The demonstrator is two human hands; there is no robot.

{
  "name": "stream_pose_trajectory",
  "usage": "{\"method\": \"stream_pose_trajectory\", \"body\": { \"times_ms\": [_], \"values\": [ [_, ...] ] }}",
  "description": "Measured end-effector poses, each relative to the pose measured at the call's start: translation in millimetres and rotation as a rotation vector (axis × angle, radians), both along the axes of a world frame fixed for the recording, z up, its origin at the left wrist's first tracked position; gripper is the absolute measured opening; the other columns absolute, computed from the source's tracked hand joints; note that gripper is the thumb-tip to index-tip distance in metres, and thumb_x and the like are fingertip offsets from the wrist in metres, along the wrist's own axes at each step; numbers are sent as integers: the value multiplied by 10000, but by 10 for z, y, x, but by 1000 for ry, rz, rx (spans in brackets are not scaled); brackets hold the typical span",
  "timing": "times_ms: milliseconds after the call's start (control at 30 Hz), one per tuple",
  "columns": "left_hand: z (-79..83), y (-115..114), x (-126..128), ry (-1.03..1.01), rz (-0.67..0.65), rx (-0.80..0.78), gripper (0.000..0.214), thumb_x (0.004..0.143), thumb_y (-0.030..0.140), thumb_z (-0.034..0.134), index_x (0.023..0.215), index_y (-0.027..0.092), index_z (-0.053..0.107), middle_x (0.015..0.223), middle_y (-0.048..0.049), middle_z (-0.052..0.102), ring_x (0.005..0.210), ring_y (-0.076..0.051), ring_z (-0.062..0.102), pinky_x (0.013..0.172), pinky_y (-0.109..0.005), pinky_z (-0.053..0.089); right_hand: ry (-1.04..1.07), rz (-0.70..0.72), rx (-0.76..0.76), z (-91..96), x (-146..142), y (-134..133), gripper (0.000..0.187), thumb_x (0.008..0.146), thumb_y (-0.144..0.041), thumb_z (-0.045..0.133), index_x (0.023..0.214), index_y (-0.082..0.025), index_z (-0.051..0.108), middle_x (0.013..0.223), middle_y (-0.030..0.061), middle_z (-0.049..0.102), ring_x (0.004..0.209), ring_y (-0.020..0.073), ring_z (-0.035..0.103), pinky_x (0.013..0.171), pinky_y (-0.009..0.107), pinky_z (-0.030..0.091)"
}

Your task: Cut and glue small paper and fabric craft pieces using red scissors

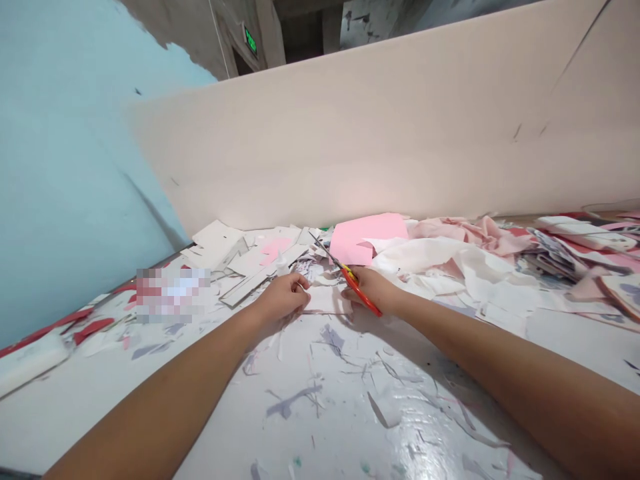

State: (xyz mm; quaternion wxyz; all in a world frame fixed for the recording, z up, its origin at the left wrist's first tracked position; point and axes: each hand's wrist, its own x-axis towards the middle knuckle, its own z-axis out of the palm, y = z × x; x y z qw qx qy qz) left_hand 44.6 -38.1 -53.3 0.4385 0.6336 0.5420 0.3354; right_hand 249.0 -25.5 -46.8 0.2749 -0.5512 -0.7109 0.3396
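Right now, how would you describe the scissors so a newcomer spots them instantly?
Start at the tall beige board behind the white table. Just below the pink sheet, the right hand grips the scissors. They alone there have bright red handles and a thin metal blade, which points up and left over the paper scraps.

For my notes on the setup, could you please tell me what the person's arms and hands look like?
The left forearm and right forearm are bare, with no sleeves in view. The left hand and right hand are ungloved, and no watch or bracelet shows.
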Motion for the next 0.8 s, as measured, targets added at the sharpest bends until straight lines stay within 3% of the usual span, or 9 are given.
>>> {"method": "stream_pose_trajectory", "body": {
  "times_ms": [300, 533, 800],
  "values": [
    [-32, 67, -55, 188, 48, 85, 234, 547, 114, 507, 769, 182, 532, 442, 60, 515, 318, -85, 433, 330, -184, 299, -335, -88, 96, -74, -82, 2, 199, 678, -348, 580, 772, -195, 492, 785, 66, 627, 691, 230, 566, 490, 257, 309],
    [-54, 39, -58, 260, 37, 168, 205, 564, 133, 498, 757, 185, 538, 482, 53, 551, 421, -101, 504, 403, -189, 329, -384, -100, 104, -87, -71, -9, 246, 701, -391, 575, 846, -200, 526, 814, 47, 642, 672, 201, 576, 486, 242, 316],
    [-109, 55, -68, 260, 74, 219, 173, 574, 131, 485, 730, 192, 530, 448, 56, 559, 407, -112, 498, 425, -210, 331, -344, -132, 118, -113, -83, -9, 215, 671, -350, 596, 815, -200, 541, 770, 43, 632, 665, 211, 565, 497, 252, 312]
  ]
}}
